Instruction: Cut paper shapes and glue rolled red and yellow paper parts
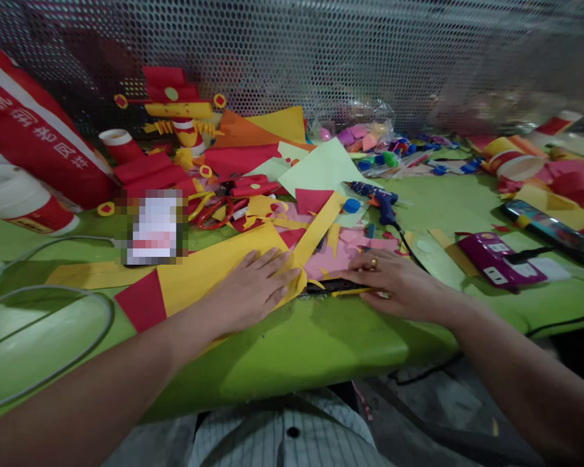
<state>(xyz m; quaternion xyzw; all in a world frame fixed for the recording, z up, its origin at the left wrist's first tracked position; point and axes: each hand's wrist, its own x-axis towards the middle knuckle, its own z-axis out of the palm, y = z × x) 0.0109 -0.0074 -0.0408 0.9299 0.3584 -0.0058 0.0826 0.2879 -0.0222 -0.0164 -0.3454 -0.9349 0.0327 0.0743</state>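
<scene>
My left hand (260, 285) lies flat, fingers stretched out, on a sheet of yellow paper (199, 259). Red paper (143, 301) shows at the sheet's left end, and a yellow paper strip (321, 227) slants up from beside my fingertips. At the table's front edge, my right hand (399, 282), with a ring on one finger, has its fingers bent over the end of a long dark piece (321, 286) and a thin yellow strip (353, 292). What its fingers grip is partly hidden. Pink paper scraps (328, 259) lie between the hands.
Behind the hands are red-handled scissors (217, 214), a blue glue gun (379, 198) and pale green paper (321, 165). A purple power socket (501, 259) and a phone (555, 230) lie right. Paper cups (24, 198) and a red paper figure (172, 94) stand left.
</scene>
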